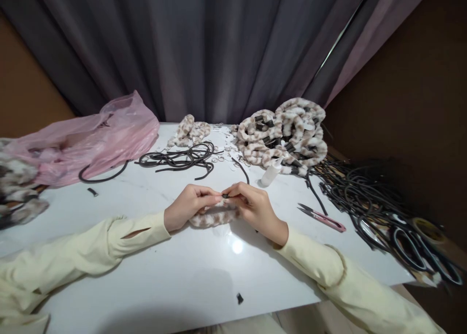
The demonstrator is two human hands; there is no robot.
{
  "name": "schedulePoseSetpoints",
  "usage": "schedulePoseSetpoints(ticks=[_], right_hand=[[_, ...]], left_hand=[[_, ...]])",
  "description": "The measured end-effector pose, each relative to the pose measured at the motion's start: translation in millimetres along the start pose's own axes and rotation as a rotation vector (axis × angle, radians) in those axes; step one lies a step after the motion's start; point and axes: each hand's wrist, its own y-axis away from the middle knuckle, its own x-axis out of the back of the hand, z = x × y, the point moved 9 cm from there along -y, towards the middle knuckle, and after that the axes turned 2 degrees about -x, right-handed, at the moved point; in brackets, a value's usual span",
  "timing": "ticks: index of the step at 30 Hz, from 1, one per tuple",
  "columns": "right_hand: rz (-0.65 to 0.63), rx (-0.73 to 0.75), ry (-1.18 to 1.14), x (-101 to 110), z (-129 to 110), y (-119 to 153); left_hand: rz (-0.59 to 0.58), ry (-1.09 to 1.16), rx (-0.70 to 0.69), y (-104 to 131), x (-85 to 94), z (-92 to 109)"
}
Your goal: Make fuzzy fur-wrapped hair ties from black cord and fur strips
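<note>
Biggest first: the white bench [175, 285] carried everything, and a heap of fluffy rings [297, 117] rose at its far right. Then, centre stage, came the right hand [258, 208] and the left hand [183, 206], nearly tip to tip! Below them sat the spotted ring [214, 219], over the bench's middle; whether it touched the surface was hard to call. The pink-handled snips [323, 218] lay off to the right, the white bottle [270, 174] nearer. And smallest of all, the dark piece [225, 195]: both hands' fingers were closed on it in a tight pinch, hardly any gap. How to play it? Steady with the left, I judged, and make small adjustments with the right, tips kept free of the plush, because trapped pile could have spoiled the hold.
</note>
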Motion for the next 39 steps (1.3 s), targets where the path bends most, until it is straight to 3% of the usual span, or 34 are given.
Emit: schedulePoseSetpoints(ticks=[9,17,20,24,29,32,39], right_hand=[[-0.046,-0.222,-0.036,-2.9,19.4,-0.7],[-0.193,-0.328,-0.012,-13.7,23.7,1.7],[-0.150,-0.385,-0.122,-11.2,26.4,3.1],[-0.098,-0.437,-0.214,-9.1,31.2,5.0],[-0.071,-0.396,-0.172,-6.5,27.2,5.2],[-0.057,-0.269,-0.088,-2.3,11.2,2.7],[0.000,-0.030,0.016,6.5,-16.2,3.2]], left_hand=[[0.032,-0.275,-0.197,6.1,2.3,16.9],[0.051,-0.412,-0.291,9.2,-1.7,22.8],[0.059,-0.412,-0.275,10.4,-2.9,22.0],[0.047,-0.255,-0.143,7.8,-1.9,13.1],[-0.054,0.029,0.019,-1.9,-4.0,-1.2],[-0.101,0.207,0.077,-6.4,-5.2,-4.4],[-0.252,0.269,0.042,-6.0,-15.3,1.3]])
